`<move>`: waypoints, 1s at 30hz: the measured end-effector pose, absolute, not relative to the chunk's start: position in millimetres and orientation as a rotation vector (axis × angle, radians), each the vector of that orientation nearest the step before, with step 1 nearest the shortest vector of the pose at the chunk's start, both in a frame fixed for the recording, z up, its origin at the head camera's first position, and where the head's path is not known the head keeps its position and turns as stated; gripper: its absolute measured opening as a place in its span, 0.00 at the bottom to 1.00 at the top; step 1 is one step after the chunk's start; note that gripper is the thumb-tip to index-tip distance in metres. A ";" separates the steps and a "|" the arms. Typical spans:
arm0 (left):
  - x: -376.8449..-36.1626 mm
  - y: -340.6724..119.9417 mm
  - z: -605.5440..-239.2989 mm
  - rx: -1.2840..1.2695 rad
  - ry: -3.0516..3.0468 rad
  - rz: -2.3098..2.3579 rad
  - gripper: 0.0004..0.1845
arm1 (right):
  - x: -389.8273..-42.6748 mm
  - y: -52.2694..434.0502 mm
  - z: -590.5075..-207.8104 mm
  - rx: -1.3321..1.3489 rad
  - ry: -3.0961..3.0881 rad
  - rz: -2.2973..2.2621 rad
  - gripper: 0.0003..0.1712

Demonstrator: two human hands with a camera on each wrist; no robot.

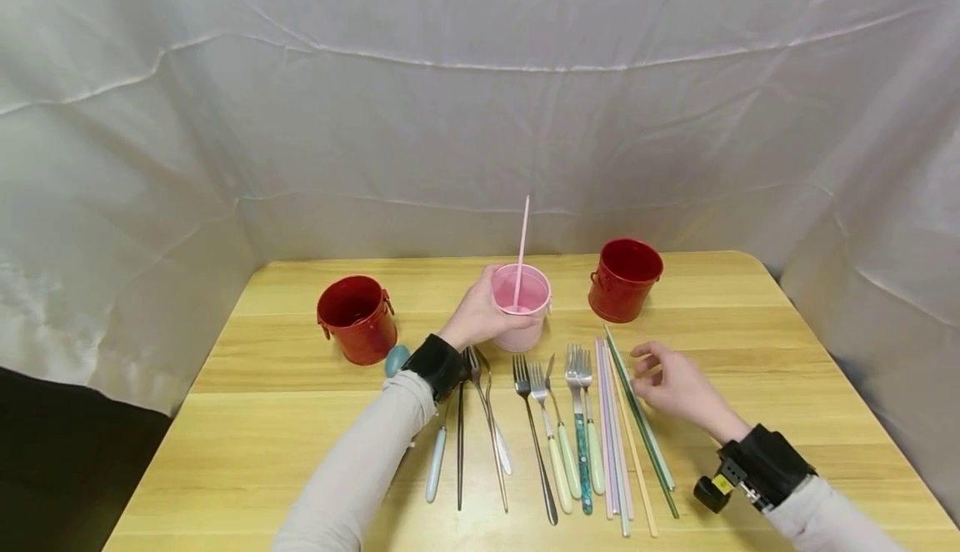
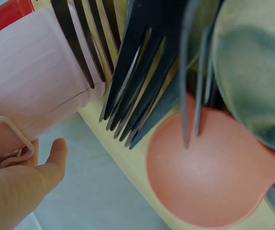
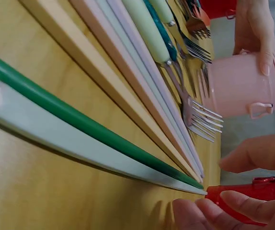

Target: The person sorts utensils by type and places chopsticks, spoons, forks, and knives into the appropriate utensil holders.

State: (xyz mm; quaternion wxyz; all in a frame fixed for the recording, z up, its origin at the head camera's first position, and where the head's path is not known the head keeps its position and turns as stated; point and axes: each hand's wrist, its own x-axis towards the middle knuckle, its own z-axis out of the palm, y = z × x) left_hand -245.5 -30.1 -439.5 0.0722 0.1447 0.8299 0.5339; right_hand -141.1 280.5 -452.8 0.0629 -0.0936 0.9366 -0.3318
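1. The pink cup [image 1: 522, 306] stands upright at the middle back of the tabletop [image 1: 750, 343], a small wire handle at its rim, gripped by the left hand [image 1: 480, 312].
2. A pink straw [image 1: 521, 252] leans inside it.
3. The green straw [image 1: 641, 423] lies flat among other straws, nearest the right hand [image 1: 675, 385], seemingly untouched.

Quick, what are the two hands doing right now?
Left hand: holds the pink cup, fingers wrapped around it.
Right hand: open, holding nothing, fingers loosely bent beside the green stick.

Grey sleeves [image 1: 352, 477], black wrist straps [image 1: 438, 364], both arms.
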 end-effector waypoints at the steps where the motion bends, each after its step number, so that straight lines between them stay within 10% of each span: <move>1: -245.7 -30.0 -440.2 0.438 2.494 1.606 0.52 | -139.4 280.1 -453.7 -0.296 2.824 -0.993 0.26; 30: -246.7 -30.4 -442.1 0.462 2.464 1.640 0.50 | -129.9 263.6 -455.9 -0.116 2.821 -0.646 0.33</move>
